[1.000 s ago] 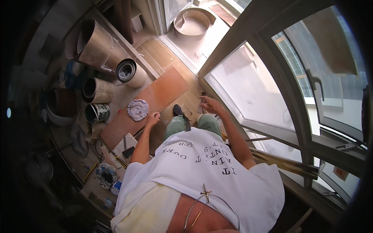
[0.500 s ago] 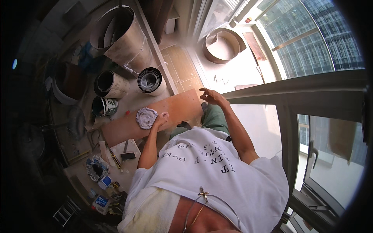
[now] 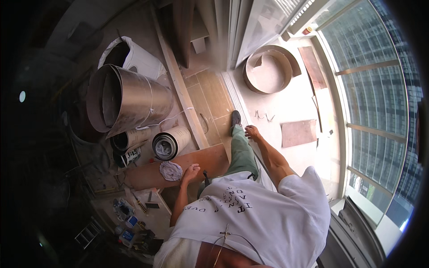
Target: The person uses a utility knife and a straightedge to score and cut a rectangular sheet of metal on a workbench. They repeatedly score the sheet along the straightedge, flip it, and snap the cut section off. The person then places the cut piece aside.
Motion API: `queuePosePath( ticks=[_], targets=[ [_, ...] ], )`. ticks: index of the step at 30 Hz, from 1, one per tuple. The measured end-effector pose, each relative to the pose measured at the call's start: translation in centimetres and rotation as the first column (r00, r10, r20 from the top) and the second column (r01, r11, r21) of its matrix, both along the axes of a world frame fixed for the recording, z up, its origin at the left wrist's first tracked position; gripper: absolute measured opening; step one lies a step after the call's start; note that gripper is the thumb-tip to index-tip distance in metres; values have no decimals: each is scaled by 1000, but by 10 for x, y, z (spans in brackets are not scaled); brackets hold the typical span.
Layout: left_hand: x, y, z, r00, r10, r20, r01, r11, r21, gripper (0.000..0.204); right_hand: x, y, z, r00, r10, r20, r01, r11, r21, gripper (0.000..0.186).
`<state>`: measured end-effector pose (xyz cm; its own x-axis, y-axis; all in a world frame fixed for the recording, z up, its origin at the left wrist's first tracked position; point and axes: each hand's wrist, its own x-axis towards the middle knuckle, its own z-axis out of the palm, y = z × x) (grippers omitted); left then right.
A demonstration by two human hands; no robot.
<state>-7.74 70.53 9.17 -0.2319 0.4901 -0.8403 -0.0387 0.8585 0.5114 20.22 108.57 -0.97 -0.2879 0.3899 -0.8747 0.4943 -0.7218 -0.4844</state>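
Seen from overhead, a person in a white printed T-shirt (image 3: pixel 263 214) and green trousers (image 3: pixel 241 154) stands on a wood-look floor beside tall glazing; a large roll of sheet metal (image 3: pixel 129 100) lies at the left, with smaller rolled sheets (image 3: pixel 170 143) just below it; a brown wooden board (image 3: pixel 178 167) lies flat across the floor near the person's feet; a curved brown hoop of thin board (image 3: pixel 270 69) rests further off on the pale sill area; a crumpled grey-white rag (image 3: pixel 171 170) sits on the board; the left hand (image 3: pixel 192 172) rests on the board just beside the rag, fingers loosely curled, holding nothing; the right hand (image 3: pixel 252 132) hangs near the knee, fingers partly spread and empty.
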Motion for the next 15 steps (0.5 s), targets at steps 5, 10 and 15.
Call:
queuePosePath(
  ticks=[5,10,15],
  targets=[
    [-39,90,48,985,46,-165,-40,998,41,49,38,51,11,987,161,15,-158,983,-95,49],
    [-68,166,59,953,110,-282,-80,990,117,47,29,103,45,993,100,-60,-105,991,-88,52],
    [-108,250,72,944,-8,-329,47,993,111,48,3,150,61,992,-27,-121,23,999,-34,52]
  ],
)
